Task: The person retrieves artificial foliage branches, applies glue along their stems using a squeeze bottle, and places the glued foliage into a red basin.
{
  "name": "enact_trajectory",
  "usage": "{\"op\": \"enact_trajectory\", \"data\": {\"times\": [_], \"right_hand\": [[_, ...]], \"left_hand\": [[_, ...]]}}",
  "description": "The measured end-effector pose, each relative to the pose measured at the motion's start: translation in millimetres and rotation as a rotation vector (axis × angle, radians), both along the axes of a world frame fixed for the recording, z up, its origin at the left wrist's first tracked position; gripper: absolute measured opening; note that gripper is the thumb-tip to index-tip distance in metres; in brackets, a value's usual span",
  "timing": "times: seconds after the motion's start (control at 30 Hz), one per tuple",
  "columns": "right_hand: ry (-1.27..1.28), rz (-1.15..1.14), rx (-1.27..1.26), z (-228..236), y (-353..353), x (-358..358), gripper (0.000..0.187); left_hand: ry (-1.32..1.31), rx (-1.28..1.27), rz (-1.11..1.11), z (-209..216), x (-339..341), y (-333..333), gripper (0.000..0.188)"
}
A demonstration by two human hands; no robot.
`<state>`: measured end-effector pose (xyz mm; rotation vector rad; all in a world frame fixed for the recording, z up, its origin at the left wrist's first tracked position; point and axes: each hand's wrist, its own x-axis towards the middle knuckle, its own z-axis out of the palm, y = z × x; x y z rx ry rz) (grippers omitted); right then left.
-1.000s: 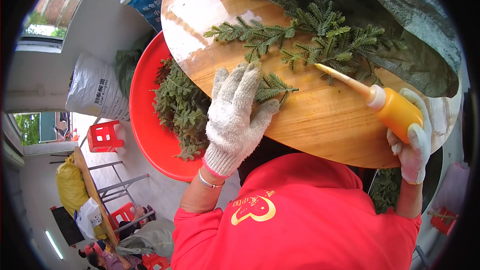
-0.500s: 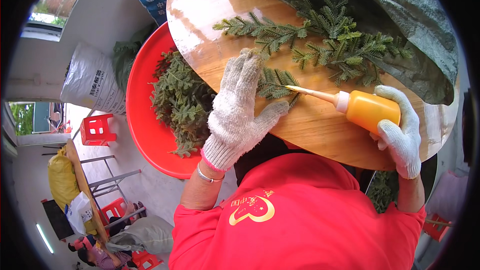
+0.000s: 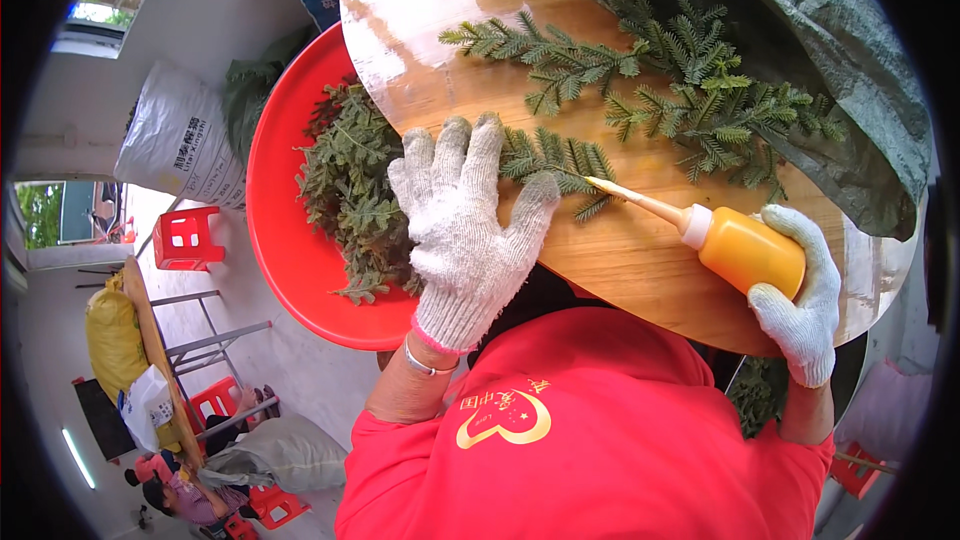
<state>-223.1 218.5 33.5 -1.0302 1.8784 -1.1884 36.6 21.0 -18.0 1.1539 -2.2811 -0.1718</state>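
My left hand [image 3: 468,225], in a white knitted glove, is open with its fingers spread, over the table's edge. Beside its thumb and fingers a small green fir-like sprig [image 3: 560,162] lies on the wood. My right hand [image 3: 808,305], also gloved, grips a squeeze bottle [image 3: 750,255] of orange-yellow liquid, tilted with its long nozzle pointing left. The nozzle's tip is at the sprig's stem end; whether they touch, I cannot tell. Larger needle-leaved branches [image 3: 690,90] lie farther back on the table.
A round wooden table [image 3: 640,270] carries a dark green plastic sheet [image 3: 850,70] at its far right. Left of it stands a red basin [image 3: 280,240] with a heap of sprigs [image 3: 350,180]. Beyond are a white sack [image 3: 185,135], a red stool [image 3: 188,238] and a seated person [image 3: 190,495].
My left hand has shifted slightly left, and its fingers have spread from close together. The right hand keeps the bottle's nozzle near the same sprig. The view has shifted a little.
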Motion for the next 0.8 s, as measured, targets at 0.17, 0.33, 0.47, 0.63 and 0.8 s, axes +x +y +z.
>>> {"op": "enact_trajectory", "data": {"times": [0.17, 0.33, 0.47, 0.63, 0.8], "right_hand": [[-0.09, -0.094, -0.022, -0.2, 1.3, -1.2, 0.07], [0.022, 0.04, -0.14, 15.6, -20.0, 0.1, 0.072], [0.134, 0.078, -0.09, 15.4, -31.8, 10.3, 0.067], [0.139, 0.081, -0.078, 11.7, -28.1, 10.7, 0.066], [0.074, 0.048, -0.089, 0.6, -21.6, 18.1, 0.066]], "left_hand": [[-0.046, 0.031, 0.032, 0.2, -1.6, -1.9, 0.07], [-0.054, 0.049, 0.005, 8.6, -2.6, -2.7, 0.068], [-0.059, 0.081, 0.019, 3.7, -2.1, -3.0, 0.075], [-0.033, 0.117, 0.03, 1.2, -1.0, -2.7, 0.083], [-0.052, 0.119, 0.044, 0.3, 1.4, -2.6, 0.085]]}}
